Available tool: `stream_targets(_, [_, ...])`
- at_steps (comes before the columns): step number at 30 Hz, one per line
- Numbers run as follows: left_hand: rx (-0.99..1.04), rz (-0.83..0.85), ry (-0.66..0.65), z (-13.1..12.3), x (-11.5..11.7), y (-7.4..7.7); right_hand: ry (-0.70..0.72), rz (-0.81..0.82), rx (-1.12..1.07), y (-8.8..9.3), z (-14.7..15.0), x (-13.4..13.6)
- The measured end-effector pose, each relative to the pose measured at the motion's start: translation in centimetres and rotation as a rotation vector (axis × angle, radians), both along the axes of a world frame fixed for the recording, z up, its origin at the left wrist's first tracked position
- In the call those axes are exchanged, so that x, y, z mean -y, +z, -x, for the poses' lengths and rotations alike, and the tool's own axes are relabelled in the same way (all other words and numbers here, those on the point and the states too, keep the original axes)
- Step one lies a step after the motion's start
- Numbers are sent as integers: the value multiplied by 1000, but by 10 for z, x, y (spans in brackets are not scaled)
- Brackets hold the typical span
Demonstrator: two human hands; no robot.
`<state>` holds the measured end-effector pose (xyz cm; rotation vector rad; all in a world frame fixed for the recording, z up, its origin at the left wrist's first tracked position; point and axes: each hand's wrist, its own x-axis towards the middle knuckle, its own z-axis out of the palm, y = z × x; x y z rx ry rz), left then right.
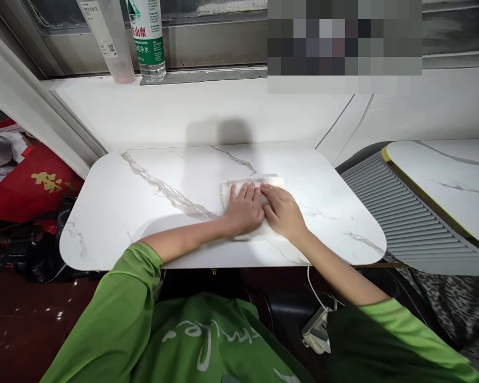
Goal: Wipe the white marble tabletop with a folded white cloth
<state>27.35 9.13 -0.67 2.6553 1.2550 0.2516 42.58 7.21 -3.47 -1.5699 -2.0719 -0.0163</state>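
Note:
A white cloth (pixel 277 182) with a stitched-looking edge lies folded or flat on the white marble-patterned table (pixel 103 213). My left hand (pixel 244 210) rests palm down on it, fingers stretched out and side by side. Right beside it, my right hand (pixel 284 210) presses on the cloth with its fingers extended toward the left. The two hands touch near the thumbs. Both palms cover most of the cloth, and its near edge looks a little blurred.
On the ledge behind the table stand a clear bottle with a green label (pixel 151 50) and a translucent cup (pixel 115 58). A red bag (pixel 43 181) sits at left. Another marble-topped table (pixel 454 175) is at right. A white power strip (pixel 317 330) hangs below.

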Motion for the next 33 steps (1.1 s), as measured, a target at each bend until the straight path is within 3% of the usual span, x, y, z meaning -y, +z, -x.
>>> stream_targets(4, [-32, 48, -41, -4, -64, 6, -87, -21, 22, -3, -1, -62])
stream_targets(8, [-41, 50, 29, -8, -115, 8, -98, -6, 15, -2, -1, -122])
stream_targets(11, [-10, 23, 120, -11, -133, 5, -37, 8, -19, 2, -3, -153])
stream_targets(15, [36, -19, 201, -13, -135, 0, 29, 12, -54, 5, -6, -165])
stream_targets(20, [15, -32, 188, -13, -124, -1, 31, -10, -19, 0, -10, -152])
stream_targets(24, [-17, -31, 160, -16, -103, 2, 19, -3, 30, -4, -17, -127])
stream_targets(27, [-41, -20, 121, -21, -75, 5, 40, -15, 54, -5, -27, -93])
stream_targets(33, [-66, -43, 17, -52, 5, 3, 35, -8, 79, -2, -63, 1])
